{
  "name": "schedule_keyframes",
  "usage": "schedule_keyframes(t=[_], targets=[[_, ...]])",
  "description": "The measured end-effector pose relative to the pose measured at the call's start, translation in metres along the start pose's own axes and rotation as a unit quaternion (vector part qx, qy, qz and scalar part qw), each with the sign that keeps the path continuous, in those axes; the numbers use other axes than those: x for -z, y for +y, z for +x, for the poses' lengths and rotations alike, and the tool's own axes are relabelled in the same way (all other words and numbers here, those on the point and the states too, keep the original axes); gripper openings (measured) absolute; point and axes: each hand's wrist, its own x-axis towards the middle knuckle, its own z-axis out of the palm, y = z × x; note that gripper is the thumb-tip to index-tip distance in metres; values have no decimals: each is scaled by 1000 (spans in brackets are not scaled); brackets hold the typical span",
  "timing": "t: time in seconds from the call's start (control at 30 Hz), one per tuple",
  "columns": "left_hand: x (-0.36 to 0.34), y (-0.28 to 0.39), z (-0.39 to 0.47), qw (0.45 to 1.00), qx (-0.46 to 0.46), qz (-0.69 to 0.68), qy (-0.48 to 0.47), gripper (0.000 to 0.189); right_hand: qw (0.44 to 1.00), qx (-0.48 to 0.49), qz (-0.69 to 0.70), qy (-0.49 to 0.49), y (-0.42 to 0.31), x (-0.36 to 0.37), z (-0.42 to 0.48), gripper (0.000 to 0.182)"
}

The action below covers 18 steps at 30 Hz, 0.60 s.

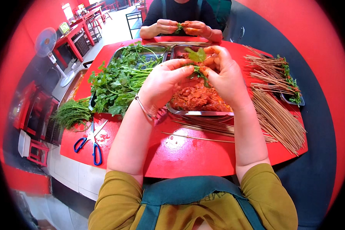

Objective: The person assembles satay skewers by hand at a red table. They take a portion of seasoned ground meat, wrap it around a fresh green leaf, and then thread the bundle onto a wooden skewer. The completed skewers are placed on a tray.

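Between my two hands is a small bunch of leafy cilantro (197, 69), pinched from both sides above a metal tray (201, 113) of red marinated meat (201, 96). My left hand (168, 74) grips the stems with thumb and fingertips. On the other side, my right hand (225, 70) has its thumb and fingers on the same bunch, and red sauce stains its fingertips. Whether a meat slice is inside the bunch is hidden. To the left, a heap of fresh cilantro (118, 86) fills and overhangs another metal tray (158, 51).
Blue-handled scissors (92, 141) lie partly spread beside a bunch of dill-like herb (73, 113). Bare wooden skewers (279, 120) lie at the right, below a tray of loaded skewers (291, 82). Across the red table (172, 161), a co-worker's hands (184, 27) hold greens.
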Motion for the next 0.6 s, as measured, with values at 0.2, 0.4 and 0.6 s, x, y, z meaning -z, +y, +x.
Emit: schedule_keyframes(t=[0.2, 0.4, 0.6], targets=[[-1, 0, -1, 999, -10, -27, 18, 20, 982, 133, -127, -47, 0, 6, 2, 14], [2, -11, 4, 996, -19, -3, 85, 14, 957, 177, -214, -80, -2, 4, 1, 17], [5, -10, 5, 991, -32, 2, 130, 17, 954, 211, -207, -45, -3, -7, -3, 17]])
